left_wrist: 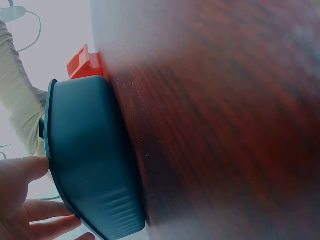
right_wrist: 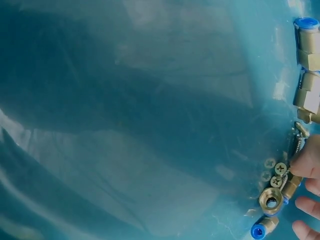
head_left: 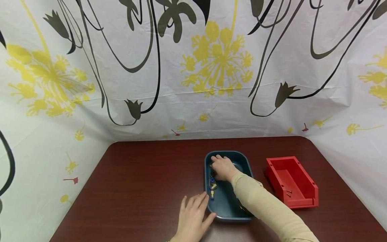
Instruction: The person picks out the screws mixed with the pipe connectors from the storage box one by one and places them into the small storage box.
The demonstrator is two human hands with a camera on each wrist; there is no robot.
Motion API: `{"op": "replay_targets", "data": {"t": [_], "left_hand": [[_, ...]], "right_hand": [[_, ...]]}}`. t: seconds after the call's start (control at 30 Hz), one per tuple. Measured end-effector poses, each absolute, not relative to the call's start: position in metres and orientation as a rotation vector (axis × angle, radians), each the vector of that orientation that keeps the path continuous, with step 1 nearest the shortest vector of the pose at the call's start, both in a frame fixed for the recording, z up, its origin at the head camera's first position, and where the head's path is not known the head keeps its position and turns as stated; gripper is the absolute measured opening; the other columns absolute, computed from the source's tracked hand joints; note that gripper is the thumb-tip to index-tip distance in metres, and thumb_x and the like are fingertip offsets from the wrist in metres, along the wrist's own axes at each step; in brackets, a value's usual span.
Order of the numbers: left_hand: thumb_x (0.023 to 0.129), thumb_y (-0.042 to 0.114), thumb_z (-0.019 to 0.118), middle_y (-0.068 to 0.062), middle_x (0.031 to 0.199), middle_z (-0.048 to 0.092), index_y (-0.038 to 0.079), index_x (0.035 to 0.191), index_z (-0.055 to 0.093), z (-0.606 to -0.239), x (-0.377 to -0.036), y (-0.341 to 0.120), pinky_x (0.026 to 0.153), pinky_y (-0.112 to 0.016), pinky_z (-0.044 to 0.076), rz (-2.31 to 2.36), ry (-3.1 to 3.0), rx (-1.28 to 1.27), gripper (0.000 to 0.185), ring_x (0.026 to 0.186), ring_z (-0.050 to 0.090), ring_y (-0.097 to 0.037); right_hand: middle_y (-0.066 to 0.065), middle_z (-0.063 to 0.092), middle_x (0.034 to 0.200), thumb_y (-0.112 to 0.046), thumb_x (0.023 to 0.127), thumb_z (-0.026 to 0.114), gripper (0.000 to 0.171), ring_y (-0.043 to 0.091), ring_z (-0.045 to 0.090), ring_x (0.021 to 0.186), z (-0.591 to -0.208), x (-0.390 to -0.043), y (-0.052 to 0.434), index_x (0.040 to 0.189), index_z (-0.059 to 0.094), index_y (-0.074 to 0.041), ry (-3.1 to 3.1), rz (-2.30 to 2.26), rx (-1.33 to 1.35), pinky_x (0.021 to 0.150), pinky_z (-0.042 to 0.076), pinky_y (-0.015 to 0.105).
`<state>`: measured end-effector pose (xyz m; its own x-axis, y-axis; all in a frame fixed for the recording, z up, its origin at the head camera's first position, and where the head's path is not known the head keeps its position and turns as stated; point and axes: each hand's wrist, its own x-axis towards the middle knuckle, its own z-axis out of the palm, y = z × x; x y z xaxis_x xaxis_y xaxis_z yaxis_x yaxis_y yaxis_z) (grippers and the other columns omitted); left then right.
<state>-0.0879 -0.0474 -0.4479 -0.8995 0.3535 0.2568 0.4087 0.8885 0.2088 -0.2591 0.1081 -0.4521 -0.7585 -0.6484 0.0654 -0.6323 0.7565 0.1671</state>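
A dark teal tray (head_left: 225, 201) stands on the brown table, holding brass fittings (right_wrist: 307, 95) with blue ends and several small screws (right_wrist: 278, 175) with cross-slot heads. My right hand (head_left: 224, 169) reaches into its far left part. In the right wrist view the right hand's fingertips (right_wrist: 306, 162) are spread among the screws and fittings, right at the screws. My left hand (head_left: 193, 215) lies at the tray's near left corner with fingers extended. In the left wrist view its thumb (left_wrist: 35, 167) and fingertips touch the tray's rim.
To the right of the tray stands a red open-front bin (head_left: 291, 181) with a few small screws (head_left: 288, 192) on its floor. Behind the brown table (head_left: 151, 188) hangs a white cloth (head_left: 169, 77) with yellow and grey flower prints.
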Motion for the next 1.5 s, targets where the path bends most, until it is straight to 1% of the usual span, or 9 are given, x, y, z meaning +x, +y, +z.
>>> {"op": "replay_targets", "data": {"t": [0.27,0.43,0.63,0.77,0.87,0.97,1.1,1.27,1.5], "left_hand": [[0.081,0.047,0.057,-0.001,0.120,0.051,0.011,0.118,0.057,-0.448,-0.088,-0.047,0.085,-0.056,0.031,-0.369,-2.822,-0.579,0.052,0.104,0.047,-0.020],[0.080,0.046,0.058,-0.002,0.119,0.051,0.011,0.117,0.058,-0.448,-0.088,-0.046,0.085,-0.056,0.031,-0.361,-2.795,-0.577,0.051,0.103,0.047,-0.020],[0.079,0.046,0.058,-0.002,0.119,0.052,0.011,0.116,0.059,-0.448,-0.089,-0.046,0.084,-0.056,0.031,-0.356,-2.789,-0.578,0.051,0.103,0.047,-0.020],[0.079,0.047,0.058,-0.002,0.118,0.052,0.010,0.116,0.059,-0.448,-0.089,-0.046,0.084,-0.056,0.032,-0.343,-2.779,-0.579,0.052,0.103,0.047,-0.020],[0.079,0.047,0.058,-0.002,0.118,0.052,0.010,0.116,0.059,-0.448,-0.089,-0.045,0.084,-0.056,0.032,-0.337,-2.780,-0.578,0.052,0.103,0.047,-0.020],[0.079,0.047,0.058,-0.002,0.118,0.052,0.010,0.116,0.059,-0.449,-0.089,-0.045,0.084,-0.056,0.032,-0.334,-2.787,-0.576,0.053,0.103,0.047,-0.020],[0.079,0.048,0.058,-0.002,0.118,0.052,0.010,0.116,0.059,-0.449,-0.089,-0.045,0.084,-0.056,0.031,-0.330,-2.805,-0.570,0.053,0.103,0.047,-0.020],[0.079,0.048,0.057,-0.002,0.118,0.052,0.010,0.116,0.059,-0.447,-0.089,-0.045,0.085,-0.056,0.031,-0.323,-2.825,-0.564,0.053,0.104,0.047,-0.020],[0.079,0.048,0.057,-0.003,0.119,0.052,0.010,0.116,0.059,-0.447,-0.088,-0.045,0.085,-0.057,0.030,-0.324,-2.817,-0.559,0.053,0.104,0.047,-0.020]], "right_hand": [[-0.002,0.040,0.079,-0.028,0.065,0.076,0.020,0.017,0.035,0.072,-0.444,-0.260,0.111,0.058,0.059,-0.020,-2.849,-0.161,1.044,0.057,0.035,0.032],[-0.002,0.037,0.078,-0.025,0.066,0.073,0.023,0.016,0.034,0.070,-0.435,-0.258,0.113,0.054,0.054,-0.021,-2.855,-0.142,1.060,0.057,0.034,0.032],[-0.002,0.039,0.080,-0.024,0.067,0.074,0.030,0.016,0.035,0.073,-0.425,-0.257,0.114,0.050,0.049,-0.021,-2.845,-0.126,1.086,0.058,0.037,0.033],[-0.002,0.039,0.080,-0.023,0.067,0.074,0.030,0.016,0.035,0.072,-0.419,-0.256,0.114,0.050,0.049,-0.021,-2.823,-0.126,1.096,0.063,0.041,0.035],[-0.003,0.039,0.079,-0.023,0.067,0.074,0.029,0.016,0.035,0.071,-0.414,-0.253,0.115,0.050,0.050,-0.021,-2.804,-0.107,1.112,0.067,0.043,0.038],[-0.003,0.038,0.079,-0.021,0.067,0.073,0.029,0.017,0.034,0.070,-0.409,-0.251,0.116,0.051,0.050,-0.021,-2.792,-0.081,1.132,0.063,0.040,0.036],[-0.003,0.038,0.078,-0.019,0.068,0.072,0.028,0.016,0.033,0.070,-0.400,-0.249,0.119,0.051,0.049,-0.021,-2.788,-0.063,1.138,0.058,0.034,0.033],[-0.003,0.039,0.077,-0.019,0.067,0.072,0.028,0.016,0.033,0.069,-0.387,-0.246,0.126,0.050,0.049,-0.022,-2.750,-0.048,1.157,0.055,0.032,0.031],[-0.003,0.040,0.079,-0.016,0.065,0.069,0.031,0.015,0.032,0.069,-0.373,-0.242,0.143,0.048,0.045,-0.023,-2.687,-0.011,1.190,0.052,0.028,0.029]]}}
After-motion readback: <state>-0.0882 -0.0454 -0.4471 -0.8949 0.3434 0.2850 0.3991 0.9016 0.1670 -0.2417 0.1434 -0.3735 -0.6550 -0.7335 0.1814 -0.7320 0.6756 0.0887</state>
